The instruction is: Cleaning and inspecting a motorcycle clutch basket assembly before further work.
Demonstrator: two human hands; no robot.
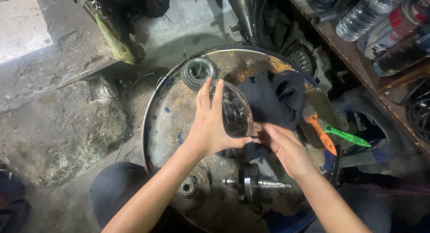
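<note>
A person holds a round metal part [234, 111] on edge above a rusty drum top [170, 125] that serves as the table, its flat face turned toward the left hand [209, 125] and its axis running roughly left to right. The left hand stands upright with fingers straight against the part's near face and thumb hooked under its lower rim, a firm grip. The right hand [284, 148] comes in from the lower right, fingers curled at the part's bottom edge beside a dark cloth [273, 98]; whether its grip closes on the part or the cloth cannot be told. The part's far side is hidden by the hand and cloth, and its inner detail is hard to make out. On the table lie a gear cluster [197, 72], a small gear [188, 187] and a crankshaft [253, 184]. An orange-handled tool [320, 133] and a green-handled tool [347, 136] rest at the right rim.
</note>
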